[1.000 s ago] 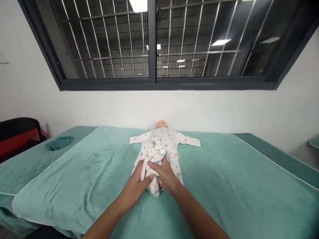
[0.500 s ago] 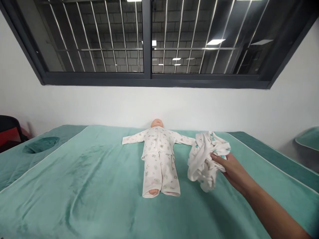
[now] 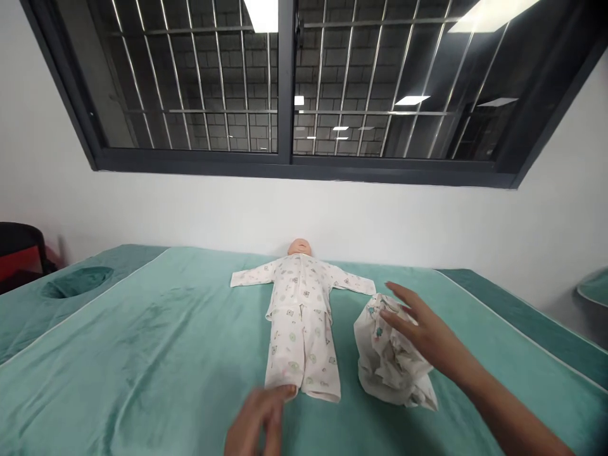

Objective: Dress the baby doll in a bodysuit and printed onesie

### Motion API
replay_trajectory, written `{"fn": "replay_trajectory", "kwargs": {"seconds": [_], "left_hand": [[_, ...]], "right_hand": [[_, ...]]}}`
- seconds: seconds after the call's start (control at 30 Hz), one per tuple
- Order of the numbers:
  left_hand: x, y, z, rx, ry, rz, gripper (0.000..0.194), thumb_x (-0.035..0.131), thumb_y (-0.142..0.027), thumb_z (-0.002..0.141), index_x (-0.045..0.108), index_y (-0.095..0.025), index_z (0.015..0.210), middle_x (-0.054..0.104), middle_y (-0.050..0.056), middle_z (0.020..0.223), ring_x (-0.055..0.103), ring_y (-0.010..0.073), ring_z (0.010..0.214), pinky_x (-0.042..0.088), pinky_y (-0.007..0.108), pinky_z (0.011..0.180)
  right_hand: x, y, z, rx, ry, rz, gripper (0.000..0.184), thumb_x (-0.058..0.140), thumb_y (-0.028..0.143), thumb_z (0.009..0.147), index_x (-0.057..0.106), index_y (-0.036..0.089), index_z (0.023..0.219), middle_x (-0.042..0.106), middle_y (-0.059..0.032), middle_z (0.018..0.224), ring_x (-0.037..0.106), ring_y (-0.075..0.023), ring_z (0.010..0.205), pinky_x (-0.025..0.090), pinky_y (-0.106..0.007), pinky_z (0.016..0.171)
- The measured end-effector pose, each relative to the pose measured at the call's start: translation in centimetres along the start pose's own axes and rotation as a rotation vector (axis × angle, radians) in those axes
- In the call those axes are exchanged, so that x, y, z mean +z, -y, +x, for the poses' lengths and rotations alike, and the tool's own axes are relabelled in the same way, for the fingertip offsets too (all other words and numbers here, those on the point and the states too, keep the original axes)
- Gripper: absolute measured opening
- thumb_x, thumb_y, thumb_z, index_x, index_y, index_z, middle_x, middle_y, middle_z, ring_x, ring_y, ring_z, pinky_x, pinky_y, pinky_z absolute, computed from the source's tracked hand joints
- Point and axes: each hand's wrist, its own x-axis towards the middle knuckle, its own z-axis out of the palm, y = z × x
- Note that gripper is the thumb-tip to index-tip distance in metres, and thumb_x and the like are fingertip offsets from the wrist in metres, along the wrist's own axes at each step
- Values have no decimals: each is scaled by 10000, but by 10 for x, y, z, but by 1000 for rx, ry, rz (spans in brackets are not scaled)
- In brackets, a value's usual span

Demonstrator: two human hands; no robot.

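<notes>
A baby doll (image 3: 301, 303) in white printed pyjamas lies on its back on the teal towel (image 3: 156, 354), arms spread, head toward the wall. To its right a crumpled white printed garment (image 3: 387, 361) rests on the towel. My right hand (image 3: 422, 332) hovers over the garment's top with fingers spread, touching or just above it. At the bottom of the view, my left hand (image 3: 259, 421) comes up just below the doll's left trouser cuff, fingers loosely curled, holding nothing.
The towel covers a teal massage bed with a face hole (image 3: 78, 282) at the left. A white wall and a barred dark window (image 3: 285, 82) stand behind. A black and red chair (image 3: 19, 250) is at far left. Another teal surface (image 3: 593, 285) shows at far right.
My right hand carried the crumpled garment from the doll's legs to the right, set it on the towel and opened. My left hand left view, then returned near the doll's feet.
</notes>
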Motion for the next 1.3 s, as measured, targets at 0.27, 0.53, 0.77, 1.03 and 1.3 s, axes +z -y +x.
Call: {"fn": "replay_trajectory", "kwargs": {"seconds": [0.27,0.53,0.77,1.03,1.3], "left_hand": [[57,38,231,-186,-97,-110,252,446,-175,844,659,-175,981,674,83,1082,601,202,1043,464,350,932],[114,101,287,-112,35,-19,314,432,-147,839,703,-179,995,623,91,1079,559,214,1042,424,376,976],[117,112,290,-81,151,165,425,345,-204,897,613,-252,1222,542,57,1254,470,232,1128,369,423,1028],[114,117,292,-76,229,166,439,316,-238,915,573,-308,1265,513,31,1325,447,220,1198,335,428,1049],[113,113,290,-86,226,220,450,333,-253,914,541,-328,1306,499,50,1353,457,251,1185,377,450,996]], "right_hand": [[140,57,107,-174,-34,194,306,486,431,866,571,222,1072,619,-72,1140,616,-213,966,489,-371,850],[193,60,210,-2,64,-310,309,399,473,883,571,217,865,668,-81,927,623,-255,826,419,-350,697],[197,42,225,-56,78,-260,280,395,408,861,559,235,715,662,-14,801,559,-182,719,323,-271,606],[199,21,233,-132,54,15,224,444,327,785,496,213,599,556,40,619,459,-125,618,291,-244,573],[202,20,237,-144,6,32,208,475,353,796,519,222,640,576,44,633,468,-128,608,309,-245,579]]}}
